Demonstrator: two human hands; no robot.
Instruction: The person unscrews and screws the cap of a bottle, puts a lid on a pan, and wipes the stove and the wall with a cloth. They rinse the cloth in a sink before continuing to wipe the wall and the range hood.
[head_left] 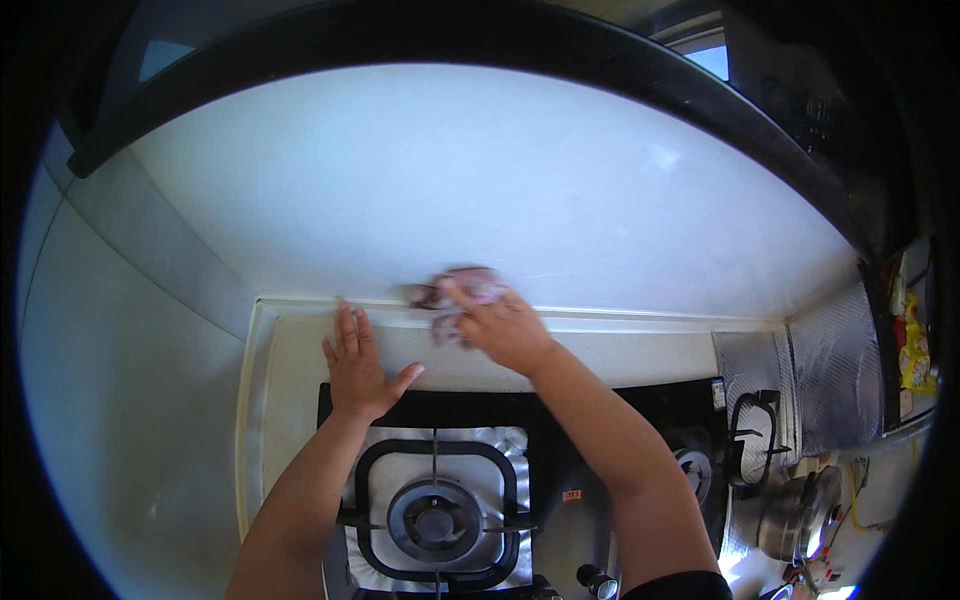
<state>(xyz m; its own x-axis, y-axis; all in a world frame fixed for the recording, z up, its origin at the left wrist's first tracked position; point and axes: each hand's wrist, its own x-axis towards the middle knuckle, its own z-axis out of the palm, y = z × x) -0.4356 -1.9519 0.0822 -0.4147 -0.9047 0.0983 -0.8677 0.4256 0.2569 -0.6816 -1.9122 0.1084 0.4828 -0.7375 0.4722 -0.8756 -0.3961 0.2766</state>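
Observation:
My right hand (507,331) presses a crumpled pinkish cloth (478,285) against the bottom of the white wall panel (560,190), just above the ledge behind the stove. Motion blurs the cloth and the fingertips on it. My left hand (361,362) lies flat with fingers spread on the pale counter strip behind the stove, its fingertips near the wall's foot and nothing in it. Below both arms is a black gas stove (575,445), its left burner (435,522) in plain sight. The right arm partly covers the other burner (693,475).
A dark range hood edge (480,45) curves overhead. On the right a loose black pan support (757,437) stands beside foil sheeting (830,365). Farther right are a steel pot (797,515) and a yellow package (913,345). Pale wall (130,390) closes the left side.

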